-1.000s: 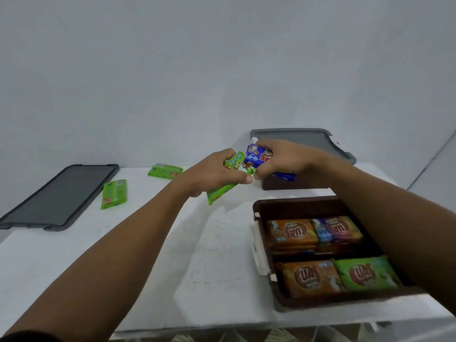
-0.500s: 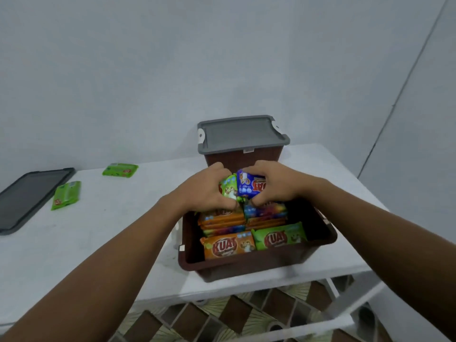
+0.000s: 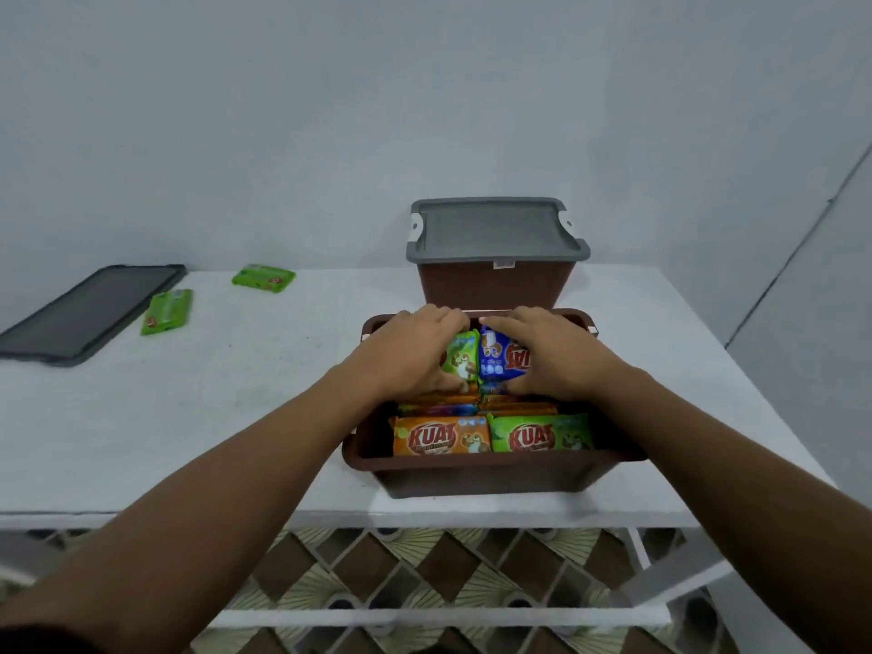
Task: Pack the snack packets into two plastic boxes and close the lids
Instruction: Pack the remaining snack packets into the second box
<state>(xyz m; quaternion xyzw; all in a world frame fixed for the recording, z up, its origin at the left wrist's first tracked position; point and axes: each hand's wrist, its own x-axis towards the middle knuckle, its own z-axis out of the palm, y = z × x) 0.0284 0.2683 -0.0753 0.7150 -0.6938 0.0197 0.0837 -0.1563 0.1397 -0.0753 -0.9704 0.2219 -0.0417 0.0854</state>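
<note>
An open brown plastic box (image 3: 472,474) stands near the table's front edge, filled with snack packets. My left hand (image 3: 415,351) grips a green packet (image 3: 460,358) at the back of the box. Beside it, my right hand (image 3: 542,356) grips a blue packet (image 3: 495,358). Both packets stand on the stacked packets below. An orange packet (image 3: 439,434) and a green packet (image 3: 538,431) stand upright at the front. Behind is a second brown box (image 3: 490,285) with its grey lid (image 3: 495,228) on.
A loose grey lid (image 3: 85,313) lies at the table's left end. Two green packets (image 3: 167,311) (image 3: 263,277) lie on the white table (image 3: 236,394) near it. Patterned floor tiles show below the table's front edge.
Both hands carried the green and blue packets from above the table down into the back of the open box. The view has shifted so the box sits more central.
</note>
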